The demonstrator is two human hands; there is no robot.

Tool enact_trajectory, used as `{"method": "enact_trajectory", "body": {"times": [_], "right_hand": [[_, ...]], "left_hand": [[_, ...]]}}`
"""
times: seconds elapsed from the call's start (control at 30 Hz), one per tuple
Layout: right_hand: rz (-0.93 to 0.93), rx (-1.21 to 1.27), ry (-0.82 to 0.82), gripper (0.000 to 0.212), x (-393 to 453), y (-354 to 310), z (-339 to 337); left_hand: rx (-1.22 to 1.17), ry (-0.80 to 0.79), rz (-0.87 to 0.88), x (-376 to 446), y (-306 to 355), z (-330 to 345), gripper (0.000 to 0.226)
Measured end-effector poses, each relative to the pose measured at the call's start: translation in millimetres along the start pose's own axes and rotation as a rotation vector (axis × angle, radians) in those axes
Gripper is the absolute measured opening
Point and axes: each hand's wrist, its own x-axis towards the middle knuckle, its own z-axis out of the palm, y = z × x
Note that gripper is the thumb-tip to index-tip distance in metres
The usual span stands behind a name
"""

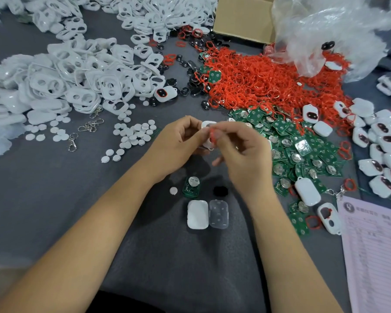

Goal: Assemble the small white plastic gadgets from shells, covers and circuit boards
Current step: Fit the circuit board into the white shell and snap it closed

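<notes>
My left hand (178,143) grips a small white shell (207,125) above the grey table. My right hand (242,150) pinches a red ring (213,134) against that shell. Below my hands lie a green circuit board (192,186), a small white disc (173,190), a black pad (220,191), a white cover (197,214) and a clear cover (219,213) side by side.
White shells (61,80) are heaped at left, red rings (264,80) at the back right, green boards (300,150) to the right. Finished white gadgets (379,150) pile at far right. White discs (133,134), metal clasps (90,126), a cardboard box (242,16), a plastic bag (332,30) and a paper form (375,249) also lie about.
</notes>
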Motion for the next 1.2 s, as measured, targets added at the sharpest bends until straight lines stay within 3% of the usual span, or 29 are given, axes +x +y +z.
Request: {"method": "enact_trajectory", "body": {"times": [0.1,0.37,0.83,0.93,1.2], "right_hand": [[-0.156,-0.257,0.054,0.019,-4,1,13],[-0.272,-0.433,0.003,0.023,-9,1,21],[-0.311,-0.475,-0.148,0.032,-6,-4,7],[-0.311,-0.424,-0.083,0.027,-5,-4,4],[-0.228,-0.458,0.103,0.024,2,1,-7]], "left_hand": [[0.077,0.003,0.010,-1,2,1,0.008],[0.183,0.026,0.026,-4,4,-3,0.014],[0.162,0.030,0.046,-1,-2,-5,0.023],[0.030,0.003,0.041,-1,-1,-2,0.009],[-0.002,-0.042,0.062,-1,-2,-1,0.014]]}}
